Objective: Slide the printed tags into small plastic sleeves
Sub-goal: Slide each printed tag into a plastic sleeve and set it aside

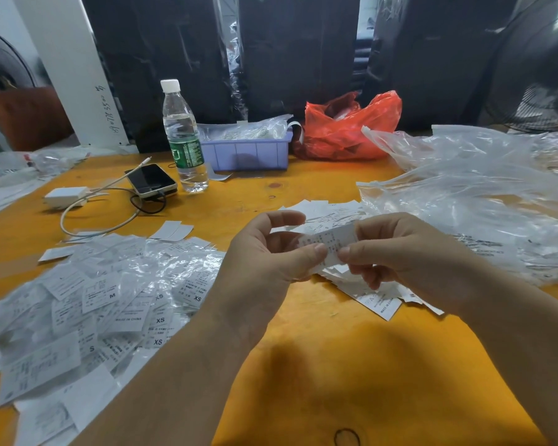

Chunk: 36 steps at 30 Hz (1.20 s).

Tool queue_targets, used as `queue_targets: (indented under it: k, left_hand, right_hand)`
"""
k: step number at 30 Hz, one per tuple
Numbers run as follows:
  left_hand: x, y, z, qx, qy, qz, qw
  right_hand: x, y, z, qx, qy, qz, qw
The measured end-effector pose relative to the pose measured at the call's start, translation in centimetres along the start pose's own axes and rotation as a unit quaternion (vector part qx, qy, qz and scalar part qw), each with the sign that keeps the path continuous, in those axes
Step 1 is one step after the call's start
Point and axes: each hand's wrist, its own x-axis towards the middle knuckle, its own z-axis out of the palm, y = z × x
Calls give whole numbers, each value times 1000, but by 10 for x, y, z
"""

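Note:
Both hands hold one printed white tag (331, 241) above the orange table (303, 365), at mid-frame. My left hand (264, 262) pinches its left end between thumb and fingers. My right hand (400, 249) pinches its right end. Whether a clear sleeve is around the tag I cannot tell. Loose printed tags (377, 299) lie under and behind the hands. A big heap of tags in clear plastic sleeves (110, 300) covers the table's left side.
Crumpled clear plastic bags (471, 194) fill the right side. At the back stand a water bottle (182, 136), a purple tray (248, 152) and a red plastic bag (348, 127). A phone (150, 180), white charger (65, 196) and cable lie at the back left.

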Motion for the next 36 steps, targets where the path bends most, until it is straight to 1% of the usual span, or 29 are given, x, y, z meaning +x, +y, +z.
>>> queue_targets:
  k: [3,6,8,11,13,20,25,30,36]
  left_hand:
    - [-1,-1,1,51,-8,23,998]
    - [-1,1,2,63,-11,36,997]
    - [-1,5,1,18,-7,31,999]
    - [1,8,0,-121,-8,1,993]
    - [1,7,-1,-152,-6,-1,988]
    - [2,0,0,-87,18,36,995]
    - [2,1,2,-94,26,36,995]
    - [2,1,3,-113,32,29,993]
    - [4,-3,1,-133,37,0,990]
  right_hand:
    - [0,1,1,-18,-25,8,999]
    - [-1,1,3,2,-22,-4,1000]
    - [1,3,2,15,-2,-14,1000]
    - [2,4,2,48,21,-16,998]
    - [2,4,4,66,15,-17,998]
    - [1,5,10,47,-88,6,995]
    - [4,9,10,74,-60,-3,995]
    - [4,10,11,90,-57,-4,994]
    - [3,8,16,116,-38,-20,992]
